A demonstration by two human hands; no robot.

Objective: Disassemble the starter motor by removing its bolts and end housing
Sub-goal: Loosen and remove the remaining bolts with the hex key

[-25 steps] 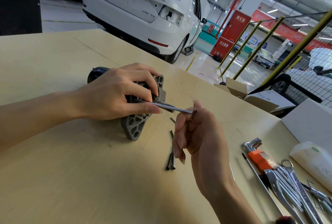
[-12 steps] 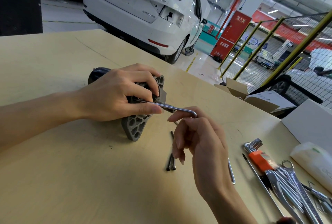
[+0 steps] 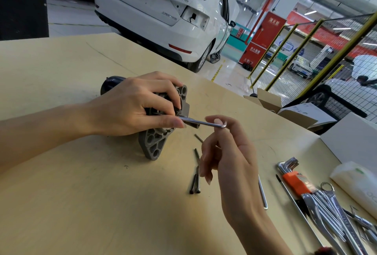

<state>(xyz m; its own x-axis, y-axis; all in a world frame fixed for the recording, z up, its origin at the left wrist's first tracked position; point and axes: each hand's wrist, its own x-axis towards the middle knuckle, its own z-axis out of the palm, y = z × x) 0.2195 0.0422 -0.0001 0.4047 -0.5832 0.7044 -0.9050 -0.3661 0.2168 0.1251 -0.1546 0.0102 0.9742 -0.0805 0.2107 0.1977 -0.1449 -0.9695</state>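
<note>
The starter motor (image 3: 155, 144) lies on the wooden table (image 3: 81, 203), its grey end housing facing me and its dark body pointing away. My left hand (image 3: 132, 107) grips the motor around the housing. A silver hex key (image 3: 202, 122) runs from the housing to my right hand (image 3: 228, 152), which pinches its bent end, the other fingers loosely curled. Two long dark bolts (image 3: 195, 181) lie side by side on the table below the housing. A further thin bolt (image 3: 198, 138) shows just beyond my right fingers.
A loose hex key (image 3: 262, 193) lies right of my right wrist. Farther right sit a hex key set in an orange holder (image 3: 295, 181), several wrenches (image 3: 334, 214), a white roll (image 3: 355, 181) and a white box (image 3: 355, 142). A white car (image 3: 163, 13) stands beyond the table.
My right hand has shifted its hold on the hex key's bent end, rising a little as the key's short leg swung round. My left hand and the motor stay put.
</note>
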